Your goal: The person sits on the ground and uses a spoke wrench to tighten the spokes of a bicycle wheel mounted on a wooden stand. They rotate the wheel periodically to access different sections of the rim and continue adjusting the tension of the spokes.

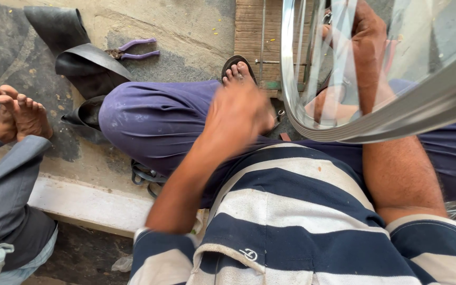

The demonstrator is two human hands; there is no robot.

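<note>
The biggest thing near the hands is a shiny metal wheel rim (397,119), which fills the upper right of the view. Only one part of its ring is visible; this curved band runs from the top centre down and then climbs toward the right edge, so the wheel stands tilted, with its open side turned toward the camera. Thin spokes (339,47) cross inside it. The rim is above the person's lap, over the blue trousers (154,121) and the striped shirt (296,211).

The right hand (368,39) is up inside the rim, among the spokes. It seems to be closed around something there, but the spokes and reflections cover the fingers, so I cannot tell exactly what they grip.

The left hand (238,113) is blurred. It hangs over the left knee, just beside the lower left curve of the rim; whether its fingers are spread or bent, I cannot tell.

On the concrete ground at the upper left lies a black rubber inner tube (80,58), and just beside it a pair of pliers with purple handles (133,50), the handles pointing right. Another person's bare feet (19,113) rest at the left edge.
</note>
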